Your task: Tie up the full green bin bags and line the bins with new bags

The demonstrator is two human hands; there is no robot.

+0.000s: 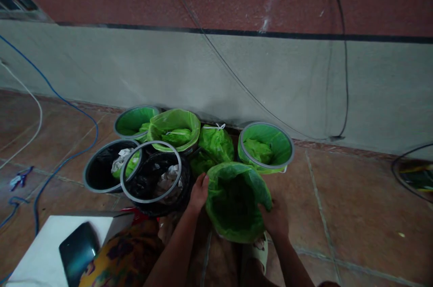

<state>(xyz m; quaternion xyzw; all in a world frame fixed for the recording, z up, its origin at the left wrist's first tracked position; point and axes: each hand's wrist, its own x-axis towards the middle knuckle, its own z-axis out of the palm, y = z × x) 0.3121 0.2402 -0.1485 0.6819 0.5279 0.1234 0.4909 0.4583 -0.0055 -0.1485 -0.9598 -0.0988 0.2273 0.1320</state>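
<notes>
A bin lined with a green plastic bag (233, 201) stands on the floor right in front of me. My left hand (199, 193) grips the bag's left rim, fingers curled over the edge. On the right side, my right hand (275, 218) holds the bag's rim, fingers closed on the plastic. A tied green bag (214, 145) lies just behind it.
Several small bins cluster against the grey wall (216, 79): a black-lined bin with a grey ring (152, 178), another black one (101, 169), green-lined bins (267, 147) (135, 120) (174, 129). A blue cable (67, 142) runs at left. A white box (43, 246) sits near my knee.
</notes>
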